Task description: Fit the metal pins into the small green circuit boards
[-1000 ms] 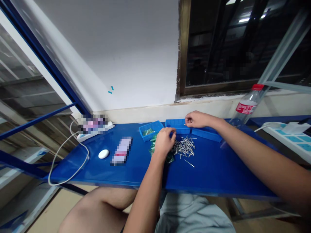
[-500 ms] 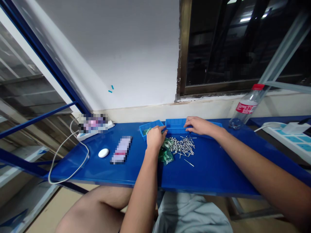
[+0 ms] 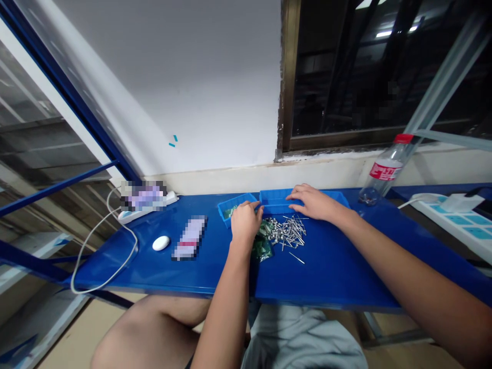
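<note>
My left hand (image 3: 246,221) is over the near right corner of the left blue tray (image 3: 243,198), its index finger and thumb stretched out slightly apart. Nothing shows between them. Small green plastic packets (image 3: 263,247) lie under and beside its wrist, and some greenish pieces sit in that tray. My right hand (image 3: 312,201) reaches over the right end of the middle blue tray (image 3: 274,197), fingers extended and thumb apart, with no item visible in it. Between the hands and nearer me lies a heap of metal pop rivets (image 3: 290,233). One loose rivet (image 3: 296,258) is apart from the heap.
A third blue tray (image 3: 342,197) is partly behind my right hand. A plastic bottle (image 3: 382,171) with a red cap stands at the back right. Left on the blue table (image 3: 215,279) are a blurred-out phone-like item (image 3: 190,238) and a white oval object (image 3: 161,243). Power strips (image 3: 453,218) lie at the sides.
My left hand has moved left and away from the rivet heap to the left tray. My right hand's pinched fingers have opened, and it has lowered slightly over the middle tray.
</note>
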The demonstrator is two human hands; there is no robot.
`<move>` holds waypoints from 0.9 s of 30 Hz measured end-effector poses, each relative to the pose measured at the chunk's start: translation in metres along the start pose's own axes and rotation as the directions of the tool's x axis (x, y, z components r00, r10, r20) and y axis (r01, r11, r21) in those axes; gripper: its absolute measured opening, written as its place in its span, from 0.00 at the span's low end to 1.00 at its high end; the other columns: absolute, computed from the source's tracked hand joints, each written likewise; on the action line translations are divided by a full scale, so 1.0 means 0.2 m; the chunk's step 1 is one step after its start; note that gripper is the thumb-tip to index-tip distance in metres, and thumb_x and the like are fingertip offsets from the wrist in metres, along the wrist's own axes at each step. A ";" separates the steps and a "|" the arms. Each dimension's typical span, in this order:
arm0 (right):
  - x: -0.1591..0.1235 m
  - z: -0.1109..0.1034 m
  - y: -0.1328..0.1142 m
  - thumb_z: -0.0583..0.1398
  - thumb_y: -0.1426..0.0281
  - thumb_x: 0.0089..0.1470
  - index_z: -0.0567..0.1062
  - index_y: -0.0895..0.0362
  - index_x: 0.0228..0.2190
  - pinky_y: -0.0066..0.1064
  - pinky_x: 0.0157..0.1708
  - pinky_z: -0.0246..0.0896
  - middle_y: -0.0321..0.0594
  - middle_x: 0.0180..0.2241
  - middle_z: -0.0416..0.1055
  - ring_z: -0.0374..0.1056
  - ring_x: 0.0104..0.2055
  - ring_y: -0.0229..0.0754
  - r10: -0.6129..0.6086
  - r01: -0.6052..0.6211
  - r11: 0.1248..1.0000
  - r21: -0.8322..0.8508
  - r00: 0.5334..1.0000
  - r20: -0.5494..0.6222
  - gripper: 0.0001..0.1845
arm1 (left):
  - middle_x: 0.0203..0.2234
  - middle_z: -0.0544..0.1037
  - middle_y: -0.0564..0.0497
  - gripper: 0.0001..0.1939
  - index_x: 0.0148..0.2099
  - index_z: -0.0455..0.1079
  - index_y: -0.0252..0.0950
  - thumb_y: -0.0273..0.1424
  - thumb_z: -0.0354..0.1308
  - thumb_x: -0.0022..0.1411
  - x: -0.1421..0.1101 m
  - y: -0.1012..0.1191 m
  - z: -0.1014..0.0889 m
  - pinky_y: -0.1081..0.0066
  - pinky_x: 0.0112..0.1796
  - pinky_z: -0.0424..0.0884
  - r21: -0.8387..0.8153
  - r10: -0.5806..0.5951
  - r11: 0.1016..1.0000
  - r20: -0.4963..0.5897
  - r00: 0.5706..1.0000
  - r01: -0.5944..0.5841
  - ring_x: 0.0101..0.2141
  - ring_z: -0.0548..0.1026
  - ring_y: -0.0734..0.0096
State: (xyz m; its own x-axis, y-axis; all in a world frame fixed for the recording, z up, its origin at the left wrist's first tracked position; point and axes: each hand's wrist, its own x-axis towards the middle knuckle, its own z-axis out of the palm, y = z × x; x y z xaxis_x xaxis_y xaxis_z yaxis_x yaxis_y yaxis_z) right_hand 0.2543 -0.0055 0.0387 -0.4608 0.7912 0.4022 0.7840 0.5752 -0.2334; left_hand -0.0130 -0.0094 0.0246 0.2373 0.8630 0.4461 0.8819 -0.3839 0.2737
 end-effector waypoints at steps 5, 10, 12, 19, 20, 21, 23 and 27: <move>-0.03 0.14 -0.33 0.64 0.63 0.64 0.79 0.47 0.48 0.51 0.58 0.65 0.42 0.47 0.78 0.67 0.56 0.56 -0.093 0.110 0.973 0.202 0.991 -0.094 0.12 | 0.48 0.82 0.44 0.17 0.52 0.79 0.39 0.39 0.51 0.76 0.00 0.03 -0.05 0.63 0.54 0.72 -0.138 0.034 0.989 -0.143 0.989 -0.054 0.50 0.78 0.57; -0.01 0.30 -0.45 0.70 0.64 0.54 0.78 0.54 0.45 0.52 0.55 0.67 0.48 0.44 0.78 0.68 0.52 0.59 -0.038 0.061 0.964 0.260 0.995 -0.091 0.17 | 0.45 0.83 0.45 0.17 0.50 0.78 0.37 0.38 0.49 0.77 0.00 0.07 -0.08 0.67 0.52 0.73 -0.343 0.061 0.931 -0.197 0.978 -0.128 0.47 0.80 0.64; 0.00 0.32 -0.44 0.71 0.67 0.52 0.78 0.52 0.43 0.52 0.53 0.67 0.46 0.44 0.79 0.70 0.50 0.58 0.004 0.027 0.955 0.295 0.995 -0.102 0.16 | 0.44 0.83 0.46 0.16 0.49 0.78 0.37 0.38 0.50 0.77 0.00 0.08 -0.08 0.68 0.50 0.74 -0.377 0.065 0.915 -0.211 0.975 -0.143 0.46 0.80 0.64; -0.01 0.29 -0.41 0.68 0.69 0.51 0.76 0.54 0.47 0.37 0.39 0.70 0.39 0.37 0.81 0.75 0.37 0.45 0.324 -0.160 0.612 0.774 0.944 -0.061 0.20 | 0.43 0.83 0.45 0.15 0.48 0.78 0.37 0.36 0.51 0.77 0.00 0.11 -0.04 0.65 0.49 0.74 -0.473 0.156 0.839 -0.265 0.952 -0.269 0.44 0.80 0.63; -0.01 0.29 -0.40 0.69 0.67 0.49 0.76 0.54 0.46 0.37 0.40 0.71 0.40 0.38 0.81 0.76 0.38 0.45 0.366 -0.149 0.533 0.833 0.928 -0.067 0.21 | 0.45 0.83 0.44 0.16 0.50 0.78 0.37 0.35 0.49 0.77 0.00 0.12 -0.04 0.65 0.51 0.74 -0.494 0.180 0.816 -0.272 0.945 -0.298 0.46 0.80 0.62; -0.01 0.28 -0.38 0.71 0.66 0.48 0.77 0.55 0.44 0.37 0.42 0.71 0.40 0.38 0.81 0.76 0.40 0.45 0.409 -0.134 0.478 0.868 0.909 -0.085 0.21 | 0.47 0.83 0.44 0.16 0.52 0.77 0.37 0.35 0.48 0.78 -0.01 0.12 -0.03 0.64 0.53 0.73 -0.513 0.207 0.794 -0.274 0.939 -0.325 0.48 0.80 0.62; -0.02 0.27 -0.35 0.74 0.64 0.44 0.77 0.55 0.42 0.39 0.44 0.72 0.40 0.36 0.80 0.77 0.39 0.45 0.489 -0.120 0.416 0.901 0.865 -0.110 0.23 | 0.51 0.81 0.43 0.17 0.57 0.75 0.37 0.34 0.48 0.78 -0.01 0.13 -0.02 0.63 0.55 0.73 -0.541 0.258 0.761 -0.253 0.932 -0.357 0.52 0.79 0.61; -0.04 0.24 -0.29 0.76 0.61 0.43 0.77 0.54 0.45 0.39 0.43 0.74 0.36 0.31 0.79 0.77 0.35 0.44 0.573 -0.117 0.336 0.935 0.813 -0.104 0.28 | 0.52 0.82 0.44 0.17 0.61 0.74 0.39 0.32 0.54 0.74 0.00 0.12 0.00 0.62 0.51 0.77 -0.605 0.278 0.727 -0.173 0.945 -0.324 0.47 0.81 0.62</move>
State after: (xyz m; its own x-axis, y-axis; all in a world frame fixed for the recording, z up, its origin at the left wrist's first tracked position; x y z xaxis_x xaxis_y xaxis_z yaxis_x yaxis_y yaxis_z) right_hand 0.1929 -0.0357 0.0067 0.1181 0.9510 0.2856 -0.0720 0.2950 -0.9528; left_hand 0.0085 -0.0200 0.0315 0.3985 0.6520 0.6450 0.3173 -0.7579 0.5700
